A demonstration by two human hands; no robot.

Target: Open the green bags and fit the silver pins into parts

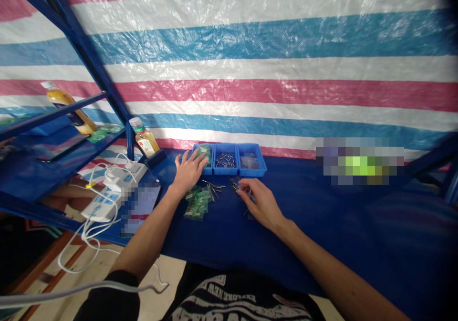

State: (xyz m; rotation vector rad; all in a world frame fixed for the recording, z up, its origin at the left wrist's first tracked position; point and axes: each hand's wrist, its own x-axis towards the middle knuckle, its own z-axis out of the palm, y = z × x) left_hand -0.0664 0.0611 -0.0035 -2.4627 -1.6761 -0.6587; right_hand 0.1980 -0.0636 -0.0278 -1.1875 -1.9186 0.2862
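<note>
My left hand (pixel 189 172) is spread over the front left part of a blue bin (pixel 209 170) that holds green plastic packets (pixel 204 151); its fingers are apart and nothing shows in them. Thumb and forefinger of my right hand (pixel 260 201) pinch several thin metal rods (pixel 234 184), whose exact kind I cannot make out. Partly hidden under that hand is a clear bag. Between my hands lie loose metal rods (pixel 214 189). Beside them is a pile of green packets (pixel 196 202) with rods visible inside. The middle bin (pixel 225 171) contains similar rods, and the right bin (pixel 251 172) clear plastic bags.
On the left are a white power strip (pixel 130 180) with tangled cables, a phone (pixel 141 209), and a bottle (pixel 145 139). Another bottle (pixel 73 108) stands beyond the blue metal frame (pixel 116 102). A striped plastic sheet (pixel 268 92) hangs behind the blue table (pixel 322 225).
</note>
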